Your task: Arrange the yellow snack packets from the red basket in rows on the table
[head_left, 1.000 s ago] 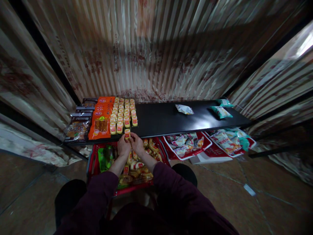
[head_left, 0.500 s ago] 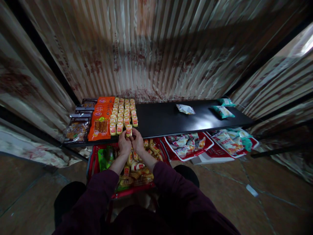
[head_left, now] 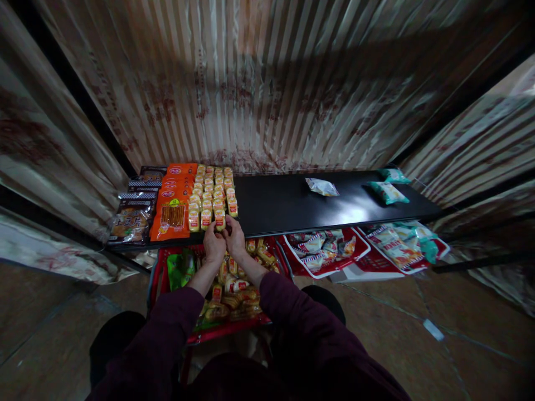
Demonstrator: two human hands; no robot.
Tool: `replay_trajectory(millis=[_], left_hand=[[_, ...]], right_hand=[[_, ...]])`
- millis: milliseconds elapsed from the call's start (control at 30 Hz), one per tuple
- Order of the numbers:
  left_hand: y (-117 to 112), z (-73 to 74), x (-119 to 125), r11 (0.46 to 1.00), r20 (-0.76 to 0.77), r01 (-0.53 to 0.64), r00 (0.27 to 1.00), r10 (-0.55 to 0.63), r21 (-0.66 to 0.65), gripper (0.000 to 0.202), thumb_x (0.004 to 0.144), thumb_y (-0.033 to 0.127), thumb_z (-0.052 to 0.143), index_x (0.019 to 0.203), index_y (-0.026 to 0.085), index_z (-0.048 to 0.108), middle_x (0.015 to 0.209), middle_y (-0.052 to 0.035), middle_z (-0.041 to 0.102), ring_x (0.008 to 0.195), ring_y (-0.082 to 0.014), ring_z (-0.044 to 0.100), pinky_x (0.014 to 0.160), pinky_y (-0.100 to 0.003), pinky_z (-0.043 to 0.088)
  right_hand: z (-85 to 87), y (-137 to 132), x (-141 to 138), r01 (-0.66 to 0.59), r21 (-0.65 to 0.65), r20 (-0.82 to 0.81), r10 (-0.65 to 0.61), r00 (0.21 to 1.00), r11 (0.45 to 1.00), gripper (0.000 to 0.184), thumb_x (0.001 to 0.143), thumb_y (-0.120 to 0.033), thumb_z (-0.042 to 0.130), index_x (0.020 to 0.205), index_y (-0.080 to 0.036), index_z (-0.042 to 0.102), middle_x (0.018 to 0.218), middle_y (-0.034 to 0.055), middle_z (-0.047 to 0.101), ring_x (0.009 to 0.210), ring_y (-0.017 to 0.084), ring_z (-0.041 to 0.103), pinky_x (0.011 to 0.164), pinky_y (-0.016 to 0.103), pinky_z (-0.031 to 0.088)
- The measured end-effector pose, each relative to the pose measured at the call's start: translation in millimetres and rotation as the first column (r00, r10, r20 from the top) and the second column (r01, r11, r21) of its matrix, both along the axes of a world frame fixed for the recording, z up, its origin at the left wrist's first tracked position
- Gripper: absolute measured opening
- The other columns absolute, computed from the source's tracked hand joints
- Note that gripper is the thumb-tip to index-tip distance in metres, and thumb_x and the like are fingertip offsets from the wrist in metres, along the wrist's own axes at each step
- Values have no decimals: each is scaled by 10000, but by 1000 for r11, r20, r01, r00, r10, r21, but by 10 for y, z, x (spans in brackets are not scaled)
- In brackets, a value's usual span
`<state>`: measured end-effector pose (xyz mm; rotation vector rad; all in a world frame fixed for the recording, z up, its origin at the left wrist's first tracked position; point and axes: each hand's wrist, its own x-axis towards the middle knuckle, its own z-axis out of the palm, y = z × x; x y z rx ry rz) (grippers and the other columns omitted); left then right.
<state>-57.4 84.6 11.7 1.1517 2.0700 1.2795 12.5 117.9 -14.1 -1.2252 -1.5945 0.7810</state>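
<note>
My left hand (head_left: 214,245) and my right hand (head_left: 234,238) meet at the front edge of the black shelf (head_left: 276,207). Between their closed fingers is a small yellow packaged snack cake (head_left: 219,220) with a red label. It stands in the front line of the block of matching snack cakes (head_left: 207,192), between neighbours on both sides. Beneath my wrists, a red basket (head_left: 155,281) holds many more loose yellow packs and a green bag (head_left: 179,268). My fingertips partly hide the held pack's lower end.
Orange snack bags (head_left: 172,209) and dark snack bags (head_left: 131,220) lie left of the cakes. On the shelf's right are a white packet (head_left: 321,187) and teal packets (head_left: 388,192). Below it, two red baskets (head_left: 363,252) hold more bags. Dark uprights and striped curtains enclose the shelf.
Both hands have moved the held snack cake slightly forward, from in front of the block into its front line. The view has shifted a little.
</note>
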Motion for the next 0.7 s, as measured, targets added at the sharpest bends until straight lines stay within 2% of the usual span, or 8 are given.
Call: replay_trajectory(millis=[233,500,700], left_hand=[[20,-18,8,1000,-13,-1,1000,1,-22,460,760,46,434,1165,181,603,1179,-82,652,1132,-185,577,1005,-316,411],[25,-31,21,997,-36,11,999,-13,-70,449,753,38,424,1141,139,625,1269,-107,603,1207,-192,531,1042,-300,378],[38,-55,5,999,-47,4,999,-6,-49,453,746,32,426,1124,178,629,1250,-75,616,1208,-187,524,1055,-322,368]], right_hand=[[-14,56,3,-9,-25,45,10,999,1000,567,664,4,466,1183,-192,584,1137,76,604,1027,190,577,950,353,473],[-120,97,-19,-1,-9,79,2,997,1000,537,693,-26,449,1182,-195,594,1138,75,611,983,181,594,929,347,484],[-86,98,-21,-9,-16,92,10,996,1000,517,717,-48,442,1196,-172,593,1161,89,605,1010,190,585,928,329,482]])
